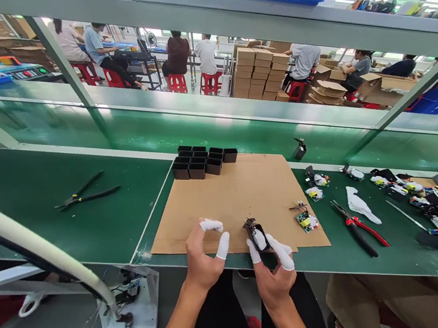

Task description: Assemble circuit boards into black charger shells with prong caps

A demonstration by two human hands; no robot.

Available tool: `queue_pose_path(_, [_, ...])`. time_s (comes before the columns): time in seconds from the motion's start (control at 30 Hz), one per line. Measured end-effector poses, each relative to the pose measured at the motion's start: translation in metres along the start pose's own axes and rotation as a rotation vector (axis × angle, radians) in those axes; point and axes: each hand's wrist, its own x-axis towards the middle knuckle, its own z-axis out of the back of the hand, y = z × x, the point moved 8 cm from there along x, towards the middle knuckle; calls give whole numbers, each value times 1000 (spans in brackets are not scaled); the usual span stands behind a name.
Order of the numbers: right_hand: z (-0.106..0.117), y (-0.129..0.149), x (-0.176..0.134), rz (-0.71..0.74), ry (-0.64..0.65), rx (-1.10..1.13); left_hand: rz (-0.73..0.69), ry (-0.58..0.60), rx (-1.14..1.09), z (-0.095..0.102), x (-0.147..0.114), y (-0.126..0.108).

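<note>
My right hand (pixel 276 276), with white finger cots, grips a small black plastic case (pixel 259 237) at the front of the cardboard sheet (pixel 225 207). White material shows inside the case, and dark parts stick out at its far end. To its left, my left hand (pixel 206 259) is raised over the cardboard edge, thumb and fingers apart, holding nothing; it also wears white finger cots. A loose circuit board (pixel 306 221) with yellow and white parts lies right of the case. Several empty black cases (pixel 197 167) stand grouped at the cardboard's far left corner.
Red-and-black pliers (pixel 358 228) and a white glove-like piece (pixel 360 206) lie to the right, beside several circuit boards (pixel 431 203). Dark-handled pliers (pixel 83 194) rest on the left. A pale curved tube (pixel 41 240) crosses the lower left. A person's leg (pixel 371 300) is at lower right.
</note>
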Motion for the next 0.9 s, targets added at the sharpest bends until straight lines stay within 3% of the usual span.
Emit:
queue_pose_path(0.2, [3,1,-3,23,-48,-14,-17,0,6,0,2,-2])
queue_pose_path(0.47, [3,-8,-4,-137,-64,101,2,11,9,-1,-1,2])
queue_pose_path(0.63, [6,-12,8,-491,-3,261,-7,5,21,1,1,-2])
queue_pose_path(0.8, [-4,-19,-11,-1232,19,810,-25,6,41,1,1,-3])
queue_pose_path(0.9, [-8,-13,-16,-1350,-20,1025,-37,12,41,0,0,-1])
